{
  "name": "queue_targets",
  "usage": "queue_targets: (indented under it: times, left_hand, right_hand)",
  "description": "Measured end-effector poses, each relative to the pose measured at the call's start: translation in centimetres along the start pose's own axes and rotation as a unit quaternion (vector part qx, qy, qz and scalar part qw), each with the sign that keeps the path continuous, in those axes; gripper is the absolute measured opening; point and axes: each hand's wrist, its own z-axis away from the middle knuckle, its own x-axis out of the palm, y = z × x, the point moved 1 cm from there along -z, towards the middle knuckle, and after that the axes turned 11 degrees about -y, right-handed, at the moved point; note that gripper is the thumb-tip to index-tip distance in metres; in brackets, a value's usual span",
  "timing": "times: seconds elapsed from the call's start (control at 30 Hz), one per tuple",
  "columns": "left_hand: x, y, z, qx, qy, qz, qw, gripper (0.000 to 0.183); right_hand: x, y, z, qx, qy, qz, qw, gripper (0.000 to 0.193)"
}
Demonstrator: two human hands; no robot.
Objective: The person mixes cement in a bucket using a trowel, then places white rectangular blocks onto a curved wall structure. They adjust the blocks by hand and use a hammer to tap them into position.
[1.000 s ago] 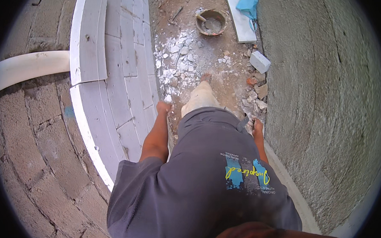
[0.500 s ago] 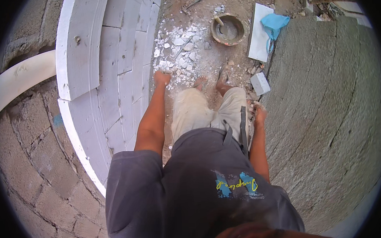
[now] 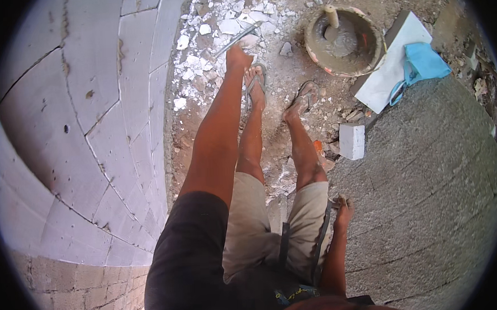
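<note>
My left hand point(image 3: 237, 57) reaches far down to the dirt floor, fingers closed around a thin grey metal tool point(image 3: 249, 33) that lies among white rubble chips point(image 3: 210, 29). It is just beside my left foot in a sandal point(image 3: 255, 82). My right hand point(image 3: 342, 209) hangs by my right thigh with fingers loosely apart and nothing in it, close to the grey rendered wall point(image 3: 428, 213). A dark strap point(image 3: 320, 238) hangs over my beige shorts next to that hand.
A round pan of grey mortar point(image 3: 316, 47) with a handle standing in it sits ahead on the right. Beside it lies a white board point(image 3: 389, 77) with a blue cloth point(image 3: 424, 61) on it. A white block point(image 3: 352, 141) sits near the wall. White block masonry point(image 3: 92, 134) curves along the left.
I have bent much lower. My left arm stretched down and forward to the ground and closed at the metal tool. My right hand stayed by my thigh.
</note>
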Motion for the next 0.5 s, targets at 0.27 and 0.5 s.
queue_targets:
  times: [0.27,0.5]
  left_hand:
    - [11.8,-5.6,-20.5,0.007,0.077,-0.156,0.985,0.079]
    - [8.7,-5.8,-15.9,0.127,0.062,-0.211,0.967,0.048]
  right_hand:
    - [1.3,2.4,-2.4,0.065,-0.031,0.049,0.996,0.011]
    - [3.2,-0.2,-1.3,0.003,-0.093,-0.028,0.995,0.011]
